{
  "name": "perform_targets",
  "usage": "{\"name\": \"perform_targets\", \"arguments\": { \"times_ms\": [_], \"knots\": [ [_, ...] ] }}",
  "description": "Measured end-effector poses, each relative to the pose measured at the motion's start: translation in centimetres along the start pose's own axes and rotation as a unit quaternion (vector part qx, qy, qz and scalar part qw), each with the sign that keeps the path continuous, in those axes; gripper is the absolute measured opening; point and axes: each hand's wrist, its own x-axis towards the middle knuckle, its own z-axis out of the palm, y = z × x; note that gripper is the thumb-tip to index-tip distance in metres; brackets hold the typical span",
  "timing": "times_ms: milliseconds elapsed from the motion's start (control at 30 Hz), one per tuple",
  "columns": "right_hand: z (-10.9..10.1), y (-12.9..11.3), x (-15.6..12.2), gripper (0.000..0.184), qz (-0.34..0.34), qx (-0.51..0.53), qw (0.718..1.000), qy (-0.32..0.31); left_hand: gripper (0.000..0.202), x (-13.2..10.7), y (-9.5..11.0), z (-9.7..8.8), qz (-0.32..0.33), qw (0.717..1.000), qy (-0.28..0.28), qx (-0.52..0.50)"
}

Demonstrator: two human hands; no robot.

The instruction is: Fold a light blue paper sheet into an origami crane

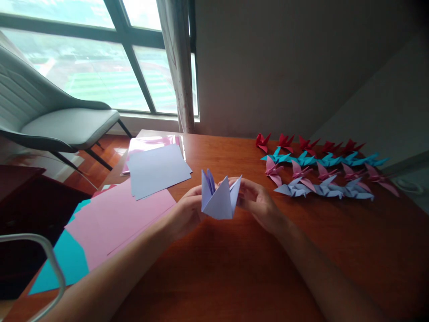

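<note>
A partly folded lavender paper crane [219, 201] is held up above the wooden table between my two hands, its pointed flaps standing upward and spread apart. My left hand [189, 208] grips its left side, the fingertips hidden behind the paper. On the other side my right hand [259, 201] has its fingers curled against the right flap. To the right stand finished paper cranes in rows: red cranes [286, 142] at the back, then turquoise cranes [303, 159], pink cranes [301, 173], and lavender cranes [326, 188] closest to me.
Left on the table [214, 277] lie lavender sheets [159, 172], pink sheets [117, 219] and turquoise sheets [63, 259], with a clear plastic packet [150, 142] behind. A grey chair [70, 127] stands by the window. A pale curved metal bar [55, 259] shows at lower left.
</note>
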Motion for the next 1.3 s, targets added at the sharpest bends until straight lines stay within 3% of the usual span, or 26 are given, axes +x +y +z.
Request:
{"name": "perform_targets", "arguments": {
  "times_ms": [100, 267, 400, 467, 633, 767, 1000, 1167, 1300],
  "knots": [
    [0.0, -0.1, 0.0, 0.027, -0.002, -0.009, 1.0, 0.003, 0.017, 0.0, 0.1, 0.0, -0.006, 1.0, -0.014, -0.007],
    [0.2, -0.1, 0.0, 0.019, 0.003, 0.02, 1.0, 0.004, 0.038, 0.0, 0.1, -0.1, -0.011, 0.998, -0.066, -0.018],
    [0.1, 0.0, 0.0, 0.015, 0.004, 0.031, 1.0, 0.001, 0.031, 0.1, -0.1, -0.3, 0.005, 0.997, -0.07, 0.008],
    [0.0, 0.0, 0.0, 0.015, 0.005, 0.03, 1.0, 0.008, 0.029, 0.2, -0.2, -0.4, 0.009, 0.998, -0.042, 0.042],
    [-0.1, 0.0, 0.0, 0.017, 0.007, -0.002, 0.999, 0.037, 0.027, 0.7, -0.3, -0.4, 0.061, 0.983, 0.101, 0.138],
    [-0.2, 0.2, 0.1, 0.031, 0.007, -0.053, 0.996, 0.067, 0.015, 0.7, 0.1, -0.2, 0.118, 0.968, 0.143, 0.172],
    [-0.4, 0.6, 0.2, 0.029, -0.03, -0.171, 0.981, 0.089, 0.015, 0.5, 0.4, 0.2, 0.102, 0.965, 0.161, 0.181],
    [-0.3, 0.7, 0.3, 0.012, -0.078, -0.263, 0.956, 0.103, 0.022, 0.6, 0.1, -0.2, 0.066, 0.986, 0.127, 0.087],
    [-0.4, 0.9, 0.4, 0.008, -0.109, -0.323, 0.932, 0.122, 0.027, 0.8, -0.1, -0.6, 0.059, 0.989, 0.132, 0.035]
  ]
}}
